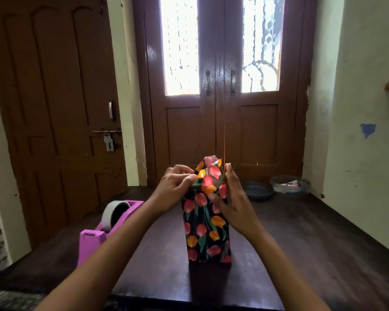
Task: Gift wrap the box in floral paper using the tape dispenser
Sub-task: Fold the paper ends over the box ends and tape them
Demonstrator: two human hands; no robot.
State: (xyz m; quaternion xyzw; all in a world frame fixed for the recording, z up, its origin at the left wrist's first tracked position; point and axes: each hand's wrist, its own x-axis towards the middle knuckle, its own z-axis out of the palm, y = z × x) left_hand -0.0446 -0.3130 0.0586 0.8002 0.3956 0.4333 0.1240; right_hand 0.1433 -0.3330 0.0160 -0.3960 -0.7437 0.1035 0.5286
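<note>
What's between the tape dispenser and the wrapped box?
Head view: only the left forearm crosses the bare table between tape dispenser and box.

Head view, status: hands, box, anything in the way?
Left hand pinches floral paper at top fold; right hand flat against box. Box upright, top flap up. Tape dispenser aside, untouched; nothing blocking.

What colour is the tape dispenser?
The dispenser is pink, shown best in the head view.

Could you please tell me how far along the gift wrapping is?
Done: floral paper covers the sides of the upright box. In hand: the left hand pinches the top flaps while the right hand presses flat against them. Left: taping that top end; the tape dispenser sits untouched on the table.
</note>
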